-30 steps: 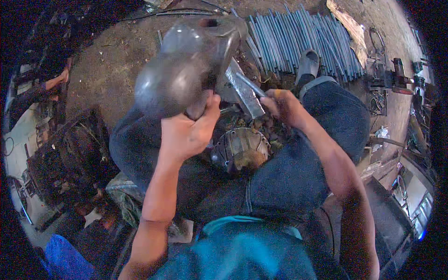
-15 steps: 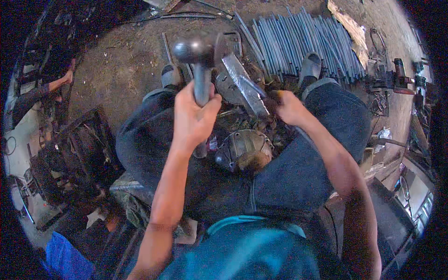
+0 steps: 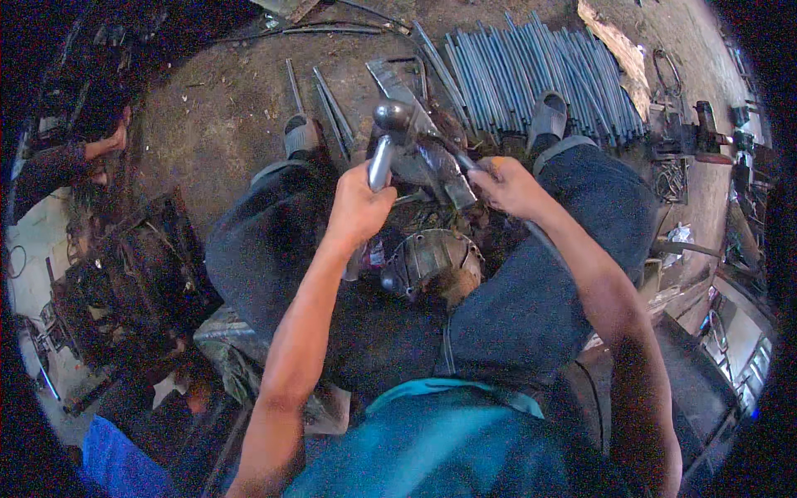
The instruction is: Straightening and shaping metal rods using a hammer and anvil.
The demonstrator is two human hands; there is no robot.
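Note:
My left hand (image 3: 359, 206) is closed round the handle of a ball-peen hammer (image 3: 393, 116). The hammer head is down over a flat metal bar (image 3: 448, 178); I cannot tell whether they touch. The bar slants between my feet, across a dark round block that it mostly hides. My right hand (image 3: 505, 186) is wrapped round a long metal rod (image 3: 452, 152). One end of the rod reaches the bar near the hammer; the other runs back under my right forearm. Nearer my lap sits a rounded, ribbed metal housing (image 3: 436, 259).
Many thin metal rods (image 3: 540, 79) lie side by side at the far right, next to a splintered wood plank (image 3: 618, 54). Loose rods (image 3: 332, 108) lie by my left foot. Dark machinery (image 3: 124, 274) stands at the left, near another person's arm (image 3: 104, 148).
The hammer has come down from its raised position and moved right, onto or just over the bar. The bar's far part now shows. My right hand has barely moved.

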